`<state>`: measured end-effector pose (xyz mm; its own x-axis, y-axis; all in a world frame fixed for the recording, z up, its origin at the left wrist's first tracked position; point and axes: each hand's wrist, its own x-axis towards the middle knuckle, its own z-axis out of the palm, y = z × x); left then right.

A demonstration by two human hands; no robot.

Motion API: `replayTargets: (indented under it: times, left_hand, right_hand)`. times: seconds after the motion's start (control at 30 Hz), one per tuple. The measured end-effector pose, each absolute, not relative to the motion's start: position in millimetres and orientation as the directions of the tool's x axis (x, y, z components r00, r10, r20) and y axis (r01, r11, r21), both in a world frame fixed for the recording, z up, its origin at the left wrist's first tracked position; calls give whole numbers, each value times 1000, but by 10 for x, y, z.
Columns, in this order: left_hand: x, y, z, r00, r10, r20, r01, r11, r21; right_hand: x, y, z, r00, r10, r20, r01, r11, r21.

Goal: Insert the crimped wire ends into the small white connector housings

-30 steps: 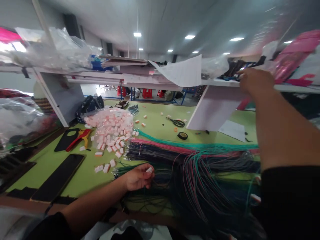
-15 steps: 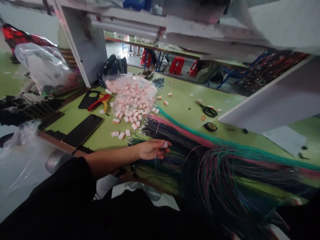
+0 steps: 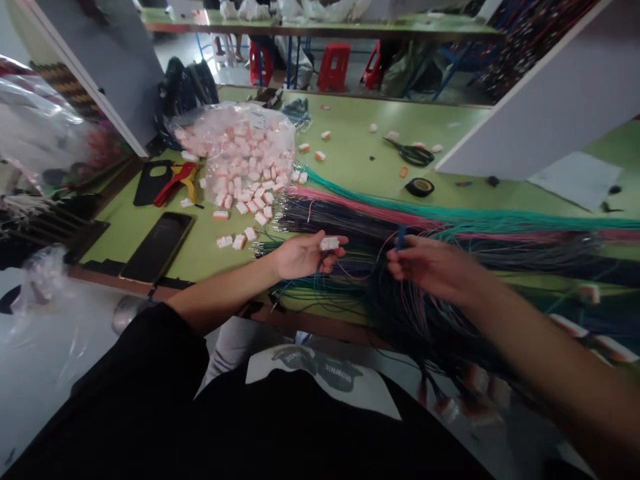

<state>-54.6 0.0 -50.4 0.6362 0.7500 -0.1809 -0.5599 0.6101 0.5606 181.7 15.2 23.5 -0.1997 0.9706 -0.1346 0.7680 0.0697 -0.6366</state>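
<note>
My left hand [image 3: 303,257] holds a white connector housing [image 3: 329,244] between thumb and fingers, over the near side of the green table. Thin wires, one of them pink, run from beside it toward the right. To the right, my right hand [image 3: 425,263] pinches a small blue piece [image 3: 401,236] that stands up from the fingertips; its kind is unclear. Beneath and beyond both hands lie long bundles of wires: teal wires [image 3: 450,215], pink wires [image 3: 345,201] and dark wires [image 3: 310,215] with metal tips at their left ends. A dark bunch of wires hangs over the table edge.
A clear bag of white and orange connectors [image 3: 250,143] spills onto the table. Left of it lie red and yellow pliers [image 3: 175,183] and a phone [image 3: 159,247]. Scissors [image 3: 413,153] and a black tape roll [image 3: 420,187] lie farther back. A grey panel [image 3: 540,100] rises at right.
My right hand has come into view from the right with the small blue piece. The left hand stays near its place, the connector now showing more. The view has tilted down.
</note>
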Motion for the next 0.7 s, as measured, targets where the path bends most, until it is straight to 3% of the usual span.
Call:
replayTargets:
  times: [0.1, 0.17, 0.23, 0.3, 0.4, 0.7]
  left_hand:
    - [-552, -27, -507, 632, 765, -123, -555, 558, 618]
    - [-547, -34, -524, 629, 774, -73, -555, 513, 655]
    - [-538, -32, -553, 633, 774, -28, -553, 477, 683]
    - [-531, -25, -589, 631, 775, 2, -551, 447, 705]
    - [-528, -20, -636, 621, 784, 9, -539, 419, 731]
    - [-513, -72, -619, 613, 790, -12, -440, 353, 826]
  right_hand:
    - [1668, 33, 53, -273, 904, -328, 770, 1, -638]
    - [1631, 13, 49, -304, 902, -306, 747, 26, -665]
    - [1620, 10, 104, -319, 905, -283, 575, -52, -816]
    - [1607, 2, 164, -316, 911, -265, 297, -170, -940]
    - [1555, -19, 193, -274, 939, -206, 51, -200, -978]
    - [1451, -113, 87, -320, 944, -82, 52, -69, -996]
